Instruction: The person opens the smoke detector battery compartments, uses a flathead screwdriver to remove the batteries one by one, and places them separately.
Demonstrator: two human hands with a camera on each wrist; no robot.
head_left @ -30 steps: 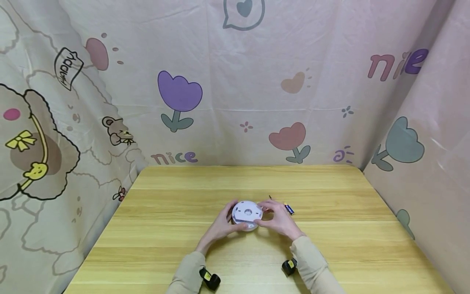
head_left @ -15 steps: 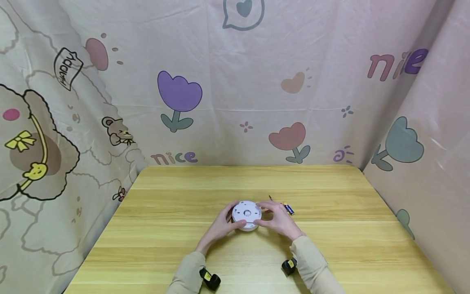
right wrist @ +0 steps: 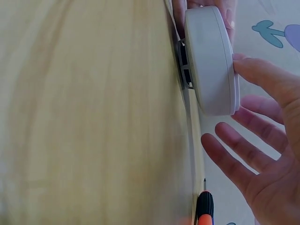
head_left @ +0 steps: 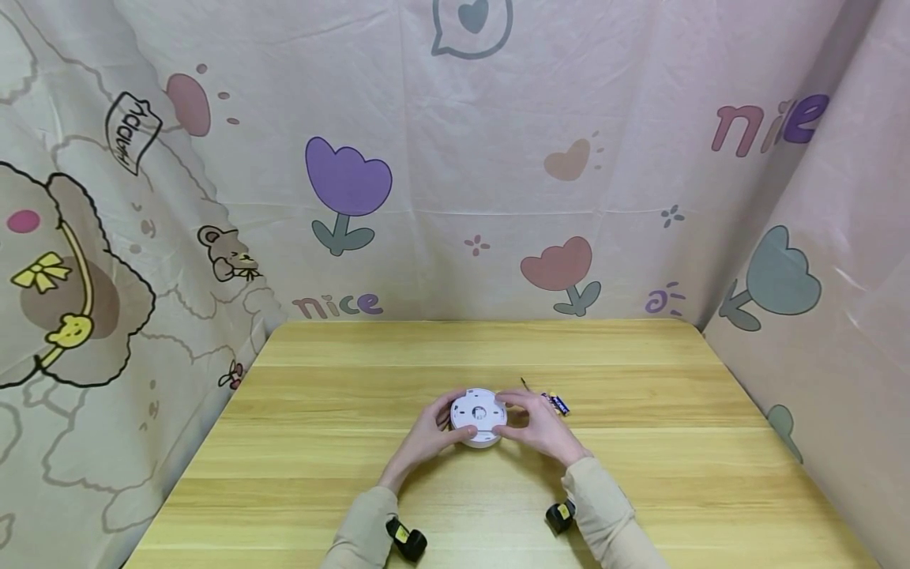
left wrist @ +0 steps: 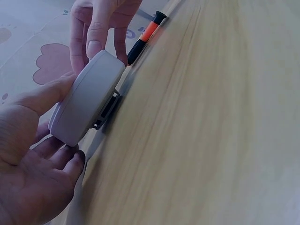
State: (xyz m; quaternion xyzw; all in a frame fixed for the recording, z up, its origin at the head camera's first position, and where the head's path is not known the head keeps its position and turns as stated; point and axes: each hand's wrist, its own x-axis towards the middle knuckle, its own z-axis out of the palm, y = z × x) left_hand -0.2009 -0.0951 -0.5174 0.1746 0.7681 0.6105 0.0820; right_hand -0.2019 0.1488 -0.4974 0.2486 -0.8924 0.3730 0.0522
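Note:
A round white smoke detector (head_left: 479, 420) is held in both hands near the middle of the table, its flat back plate (head_left: 479, 402) facing up. Its vented black part (right wrist: 185, 63) points down toward the wood. My left hand (head_left: 428, 431) grips the left side, thumb on the plate's near edge and fingers round the rim. On the opposite side my right hand (head_left: 542, 427) pinches the plate's rim between thumb and fingertips; in the right wrist view its other fingers (right wrist: 239, 159) are spread apart from it. The seam between plate and body looks nearly even.
Just beyond the right hand lie blue batteries (head_left: 559, 405) and a screwdriver with an orange and black handle (left wrist: 147, 37), mostly hidden by that hand in the head view. Printed cloth (head_left: 455, 158) hangs behind the wooden table (head_left: 341, 395) and along both sides.
One second ago the back plate sat askew, with a gap at the near side of the detector; now it lies flat over the body. The left thumb has moved onto the plate. Both arms stay in place.

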